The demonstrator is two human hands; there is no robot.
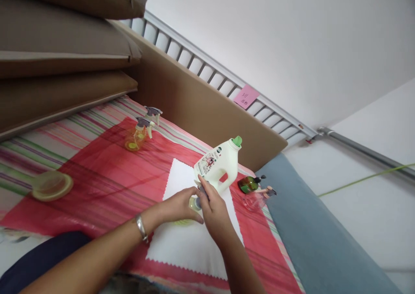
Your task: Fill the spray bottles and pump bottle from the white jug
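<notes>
I have the left hand (181, 205) curled round a small clear yellowish bottle (195, 203), thumb and forefinger bent into a C with the neck between them, which I take as a way of steadying it from the side. The right hand (212, 209) is closed over the top, fingers wrapped on a dark grey spray head (203, 189); from my end, the knuckles hide whether that head sits on the neck or is lifted off it. The bottle is over a white mat (194, 253) with a scalloped edge, a pale ground that I find makes clear plastic easier to pick out. Just beyond the fingertips, a white jug (212, 161) with a green spout stands at the mat's far side, its handle turned to the right, so I judge it within easy grasp of the right hand. A green pump bottle (248, 184) and a clear pump bottle (253, 202) stand together to the right; an orange-tinted spray bottle (134, 139) and another sprayer (153, 111) pair up at the back left, and a round yellowish tub (53, 186) lies well apart on the left. Under everything, a sheer red sheet (106, 168) covers a striped cloth (45, 151), perhaps against drips.
</notes>
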